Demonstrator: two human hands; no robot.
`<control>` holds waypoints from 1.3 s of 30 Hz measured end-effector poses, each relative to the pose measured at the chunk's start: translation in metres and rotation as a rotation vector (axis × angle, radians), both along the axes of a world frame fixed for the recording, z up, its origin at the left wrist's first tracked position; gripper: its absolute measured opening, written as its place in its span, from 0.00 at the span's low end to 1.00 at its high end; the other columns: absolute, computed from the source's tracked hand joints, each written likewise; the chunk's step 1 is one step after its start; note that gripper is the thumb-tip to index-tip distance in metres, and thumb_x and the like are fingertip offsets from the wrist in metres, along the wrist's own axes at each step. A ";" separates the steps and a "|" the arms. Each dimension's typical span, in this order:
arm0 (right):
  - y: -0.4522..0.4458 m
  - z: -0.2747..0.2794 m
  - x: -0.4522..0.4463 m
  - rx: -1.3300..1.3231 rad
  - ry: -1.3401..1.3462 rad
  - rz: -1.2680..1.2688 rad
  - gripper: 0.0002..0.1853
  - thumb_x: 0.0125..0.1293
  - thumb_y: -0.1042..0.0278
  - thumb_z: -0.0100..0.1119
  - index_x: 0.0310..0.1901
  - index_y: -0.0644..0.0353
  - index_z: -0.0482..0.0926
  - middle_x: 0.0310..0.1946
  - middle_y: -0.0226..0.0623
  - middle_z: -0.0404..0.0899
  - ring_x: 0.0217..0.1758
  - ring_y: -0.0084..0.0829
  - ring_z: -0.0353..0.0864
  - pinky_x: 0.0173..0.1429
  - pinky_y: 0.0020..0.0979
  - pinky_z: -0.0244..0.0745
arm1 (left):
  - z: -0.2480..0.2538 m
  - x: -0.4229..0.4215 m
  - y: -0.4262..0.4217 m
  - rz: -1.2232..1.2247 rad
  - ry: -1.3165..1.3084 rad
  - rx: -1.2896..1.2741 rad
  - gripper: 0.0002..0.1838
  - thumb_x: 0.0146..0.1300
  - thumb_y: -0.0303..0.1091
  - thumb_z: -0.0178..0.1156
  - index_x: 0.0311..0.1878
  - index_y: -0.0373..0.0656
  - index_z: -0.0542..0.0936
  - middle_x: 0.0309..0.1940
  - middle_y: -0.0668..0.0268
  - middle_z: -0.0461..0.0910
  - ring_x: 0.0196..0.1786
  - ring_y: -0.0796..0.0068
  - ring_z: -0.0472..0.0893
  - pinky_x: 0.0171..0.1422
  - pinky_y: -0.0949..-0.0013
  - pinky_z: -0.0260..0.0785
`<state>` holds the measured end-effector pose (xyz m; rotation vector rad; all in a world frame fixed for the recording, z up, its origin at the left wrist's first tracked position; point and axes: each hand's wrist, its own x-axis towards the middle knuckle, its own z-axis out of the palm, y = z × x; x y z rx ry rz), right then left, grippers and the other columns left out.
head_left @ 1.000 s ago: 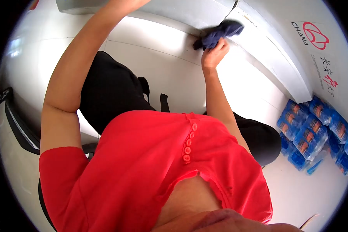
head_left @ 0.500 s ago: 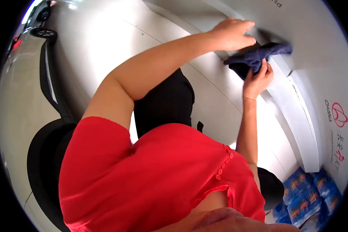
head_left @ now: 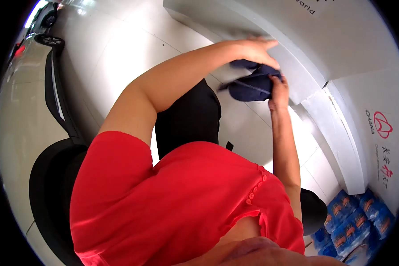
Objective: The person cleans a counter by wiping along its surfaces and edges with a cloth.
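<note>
A dark navy cloth item (head_left: 250, 86) hangs bunched in front of me near the low white ledge. My right hand (head_left: 279, 92) is closed on its right edge, with the fingers partly hidden behind the fabric. Just above the cloth, my left hand (head_left: 256, 51) reaches across with its fingers apart. It overlaps the top of the cloth in view; whether it touches the cloth I cannot tell.
A white ledge (head_left: 337, 133) runs along a wall panel (head_left: 354, 93) with a red logo and writing. Blue shrink-wrapped packs (head_left: 350, 228) lie at the lower right. A black chair (head_left: 53, 186) and a car's side (head_left: 22, 133) are at the left.
The view has swung left. My left hand has come across to the cloth. My right hand has drawn the cloth off the ledge toward me, and the cloth now hangs more spread out.
</note>
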<state>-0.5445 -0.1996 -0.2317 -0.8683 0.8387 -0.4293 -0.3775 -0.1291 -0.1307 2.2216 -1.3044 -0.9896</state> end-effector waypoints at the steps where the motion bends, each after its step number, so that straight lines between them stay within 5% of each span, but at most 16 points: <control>1: -0.015 0.000 0.000 0.066 -0.089 0.024 0.19 0.68 0.72 0.54 0.60 0.65 0.74 0.49 0.40 0.82 0.51 0.33 0.82 0.58 0.33 0.77 | -0.003 0.000 0.001 -0.066 0.125 -0.006 0.58 0.52 0.62 0.69 0.79 0.40 0.55 0.75 0.43 0.56 0.78 0.47 0.56 0.79 0.56 0.53; 4: -0.008 0.071 0.009 0.247 -0.277 0.060 0.24 0.73 0.56 0.50 0.64 0.62 0.71 0.56 0.40 0.80 0.58 0.36 0.79 0.66 0.40 0.73 | 0.021 -0.011 0.006 -0.051 0.244 0.013 0.69 0.46 0.62 0.74 0.81 0.40 0.43 0.75 0.42 0.54 0.78 0.49 0.56 0.77 0.57 0.56; 5: -0.005 0.092 0.009 0.218 -0.251 0.102 0.26 0.74 0.51 0.49 0.65 0.60 0.71 0.60 0.38 0.77 0.62 0.34 0.76 0.67 0.40 0.70 | 0.024 -0.007 0.006 -0.013 0.362 -0.085 0.69 0.46 0.54 0.77 0.81 0.40 0.39 0.74 0.44 0.58 0.76 0.52 0.60 0.76 0.57 0.58; 8: -0.007 0.120 0.001 -0.011 -0.138 0.370 0.31 0.70 0.42 0.54 0.66 0.55 0.70 0.63 0.32 0.74 0.64 0.28 0.73 0.64 0.32 0.65 | 0.032 0.011 0.011 0.210 0.752 -0.189 0.40 0.51 0.34 0.71 0.68 0.39 0.66 0.55 0.55 0.78 0.56 0.64 0.81 0.59 0.62 0.76; 9: -0.002 0.138 -0.001 -0.089 -0.076 0.406 0.36 0.69 0.39 0.55 0.70 0.56 0.68 0.68 0.32 0.69 0.70 0.29 0.67 0.65 0.31 0.63 | 0.021 0.015 0.008 0.290 0.785 -0.264 0.28 0.50 0.30 0.67 0.57 0.39 0.73 0.46 0.58 0.80 0.48 0.67 0.84 0.51 0.62 0.79; 10: -0.003 0.144 -0.003 -0.222 0.002 0.458 0.40 0.69 0.37 0.55 0.74 0.58 0.63 0.72 0.37 0.64 0.75 0.34 0.61 0.71 0.35 0.60 | 0.012 0.022 0.002 0.342 0.744 -0.257 0.26 0.49 0.27 0.65 0.55 0.38 0.75 0.44 0.58 0.81 0.47 0.66 0.83 0.51 0.62 0.79; 12: -0.022 0.141 -0.013 -0.650 0.162 0.524 0.43 0.68 0.39 0.58 0.76 0.59 0.59 0.74 0.43 0.62 0.77 0.39 0.58 0.76 0.39 0.57 | 0.014 0.028 -0.004 0.537 0.625 -0.284 0.26 0.48 0.28 0.66 0.54 0.37 0.77 0.43 0.58 0.82 0.47 0.66 0.83 0.50 0.61 0.79; 14: -0.038 0.150 -0.032 -0.774 0.196 0.494 0.42 0.67 0.43 0.61 0.75 0.61 0.60 0.75 0.46 0.60 0.77 0.41 0.60 0.77 0.42 0.57 | 0.029 0.042 0.003 0.800 0.607 -0.490 0.28 0.47 0.30 0.68 0.54 0.37 0.77 0.41 0.59 0.83 0.43 0.65 0.84 0.48 0.58 0.79; 16: -0.059 0.170 -0.063 -0.837 0.251 0.553 0.34 0.69 0.51 0.60 0.70 0.63 0.67 0.70 0.46 0.68 0.72 0.39 0.68 0.72 0.40 0.65 | -0.031 0.123 -0.002 0.881 0.741 -0.668 0.34 0.47 0.36 0.72 0.59 0.37 0.74 0.50 0.55 0.80 0.51 0.56 0.81 0.54 0.53 0.78; 18: -0.068 0.188 -0.101 -0.853 0.326 0.588 0.27 0.72 0.57 0.59 0.67 0.65 0.71 0.64 0.45 0.75 0.67 0.36 0.74 0.70 0.37 0.68 | -0.014 0.136 0.010 1.027 0.409 -0.794 0.29 0.58 0.35 0.63 0.62 0.31 0.73 0.48 0.49 0.83 0.48 0.63 0.83 0.52 0.60 0.77; 21: -0.065 0.201 -0.157 -0.850 0.390 0.606 0.20 0.74 0.68 0.55 0.63 0.66 0.74 0.57 0.42 0.79 0.62 0.34 0.78 0.68 0.33 0.70 | -0.056 0.197 0.025 1.070 0.184 -0.657 0.30 0.56 0.35 0.63 0.62 0.32 0.72 0.48 0.48 0.82 0.50 0.55 0.82 0.55 0.58 0.76; 24: -0.054 0.208 -0.194 -0.742 0.325 0.509 0.16 0.74 0.75 0.53 0.61 0.65 0.76 0.53 0.39 0.81 0.59 0.31 0.79 0.67 0.33 0.72 | -0.065 0.185 0.021 0.912 -0.226 -0.672 0.35 0.56 0.40 0.65 0.64 0.33 0.69 0.56 0.44 0.77 0.58 0.50 0.78 0.63 0.57 0.72; 28: -0.060 0.201 -0.205 -0.801 0.347 0.392 0.13 0.75 0.74 0.54 0.58 0.63 0.78 0.51 0.37 0.81 0.59 0.30 0.80 0.66 0.33 0.73 | -0.007 0.072 -0.001 0.537 -0.579 -0.227 0.46 0.53 0.49 0.69 0.72 0.38 0.61 0.73 0.46 0.60 0.75 0.44 0.60 0.74 0.50 0.60; 30: -0.066 0.200 -0.204 -0.942 0.345 0.355 0.13 0.75 0.74 0.54 0.57 0.62 0.78 0.51 0.36 0.81 0.57 0.30 0.81 0.65 0.33 0.74 | -0.024 0.042 -0.010 0.340 -0.763 -0.348 0.42 0.46 0.42 0.74 0.65 0.38 0.68 0.62 0.53 0.69 0.62 0.49 0.70 0.65 0.53 0.71; 32: -0.068 0.200 -0.201 -0.974 0.357 0.354 0.12 0.74 0.76 0.54 0.57 0.63 0.79 0.50 0.36 0.82 0.56 0.30 0.82 0.64 0.33 0.75 | -0.029 0.012 -0.022 0.054 -0.665 -0.383 0.45 0.46 0.46 0.76 0.67 0.44 0.68 0.67 0.55 0.65 0.66 0.45 0.64 0.68 0.52 0.69; 39: -0.071 0.190 -0.198 -1.009 0.399 0.488 0.13 0.71 0.81 0.55 0.55 0.63 0.80 0.48 0.37 0.83 0.52 0.30 0.84 0.60 0.31 0.77 | -0.033 -0.024 -0.044 -0.509 -0.560 -0.589 0.38 0.50 0.27 0.70 0.67 0.56 0.71 0.67 0.71 0.68 0.60 0.58 0.70 0.59 0.60 0.76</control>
